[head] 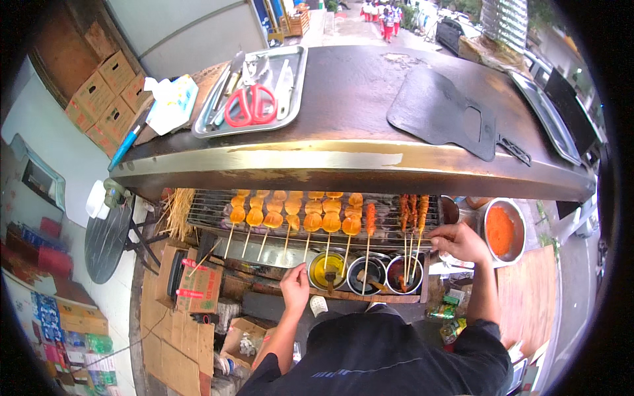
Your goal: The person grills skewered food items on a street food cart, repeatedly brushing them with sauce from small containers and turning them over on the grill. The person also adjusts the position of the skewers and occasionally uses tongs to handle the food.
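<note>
My left hand (295,288) is at the grill's front edge, its fingertips pinched at the lower end of a wooden skewer stick (307,247). That stick carries round golden pieces (313,222), and several similar skewers lie beside it on the wire grill (210,210). My right hand (461,242) is at the grill's right end, fingers bent together; whether they hold anything is unclear. Left of its fingertips lie thin skewers of browned food (423,210) and one reddish skewer (370,219). Below the grill stand pots of yellow oil (334,262), dark sauce (364,267) and red sauce (400,267), with brushes inside.
A metal shelf (342,109) overhangs the grill's back. It bears a tray (298,104) with red-handled scissors (251,106) and a black flat fan-like plate (431,109). A bowl of orange-red powder (517,230) stands right; bare bamboo sticks (179,213) lie left.
</note>
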Motion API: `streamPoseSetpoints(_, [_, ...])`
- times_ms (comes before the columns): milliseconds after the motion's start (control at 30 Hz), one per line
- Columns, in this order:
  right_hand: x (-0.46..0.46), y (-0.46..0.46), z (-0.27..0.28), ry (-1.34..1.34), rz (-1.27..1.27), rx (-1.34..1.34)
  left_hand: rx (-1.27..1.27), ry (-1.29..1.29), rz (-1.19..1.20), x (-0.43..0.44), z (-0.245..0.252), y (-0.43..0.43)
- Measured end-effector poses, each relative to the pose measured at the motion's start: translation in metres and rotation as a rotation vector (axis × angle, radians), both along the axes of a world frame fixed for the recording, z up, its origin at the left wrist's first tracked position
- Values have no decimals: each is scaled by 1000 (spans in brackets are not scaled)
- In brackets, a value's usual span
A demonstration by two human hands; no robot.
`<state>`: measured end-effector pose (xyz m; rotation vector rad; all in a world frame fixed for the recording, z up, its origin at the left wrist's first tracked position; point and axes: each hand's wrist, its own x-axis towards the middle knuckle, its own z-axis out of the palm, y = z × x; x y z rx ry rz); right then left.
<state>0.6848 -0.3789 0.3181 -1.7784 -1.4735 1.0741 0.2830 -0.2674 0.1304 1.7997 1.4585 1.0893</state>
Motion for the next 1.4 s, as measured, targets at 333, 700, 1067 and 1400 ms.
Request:
streamPoseSetpoints(333, [-211,261,206,-616,123,827,12,-135,-144,-47,-10,22])
streamPoseSetpoints(700, [-241,328,201,-1060,-154,361,-82,-205,-161,-124,-21,33])
streamPoseSetpoints(1067, [-281,389,192,-931,-93,487,-44,-69,-265,-108,-22,77])
streamPoseSetpoints(1400, [-311,388,188,-859,-8,525,-166,118,-268,-84,-52,99])
